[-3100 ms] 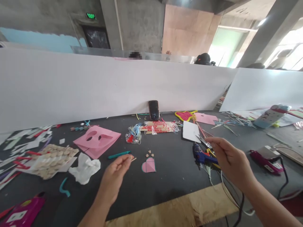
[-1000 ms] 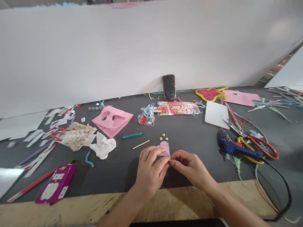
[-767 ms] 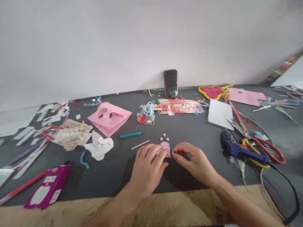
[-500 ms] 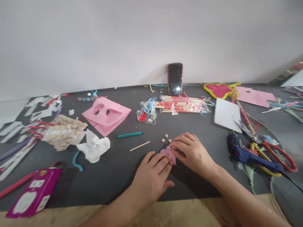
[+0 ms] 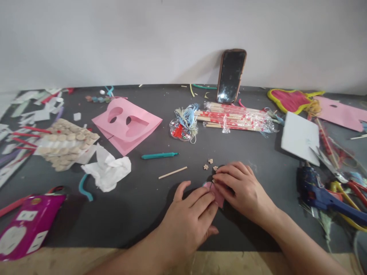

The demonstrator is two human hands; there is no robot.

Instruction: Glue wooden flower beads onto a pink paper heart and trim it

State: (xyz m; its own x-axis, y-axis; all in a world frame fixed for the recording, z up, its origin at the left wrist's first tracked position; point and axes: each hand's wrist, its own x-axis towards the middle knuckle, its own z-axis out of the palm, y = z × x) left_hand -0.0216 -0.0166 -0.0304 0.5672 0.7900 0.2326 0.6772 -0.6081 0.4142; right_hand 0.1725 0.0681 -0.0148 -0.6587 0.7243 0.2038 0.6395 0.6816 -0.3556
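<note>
Dark table (image 5: 123, 221): spreads under all I work with; white scraps (image 5: 43, 114) lie off to my left, a blue glue gun (image 5: 318, 194) and scissors (image 5: 332, 166) to my right.
Folded pink sheet (image 5: 140, 118): lies left of centre, two holes showing; a crumpled tissue (image 5: 107, 170) sits near it.
Left hand (image 5: 189, 219): palm down, fingers laid out, not gripping; the tips cover much of the pink paper piece (image 5: 219, 198).
Right hand (image 5: 248, 189): just beside the left; its thumb and fingertips are pinched together at a small pale bead (image 5: 213, 181).
Pink paper piece: on the table beneath my fingers, a dark line across it; I judge it light, thin, easily creased and apt to slide; best kept flat under fingertips or lifted by its rim.
Wooden stick (image 5: 172, 172): lies beyond my left hand; a teal pen (image 5: 159, 156) beyond that.
Flower-shaped beads (image 5: 205, 167): three, just beyond the paper; probably light, hard, easily dropped; best taken by their edges.
Small pale bead: mostly hidden; whether it touches the paper, I cannot tell.
</note>
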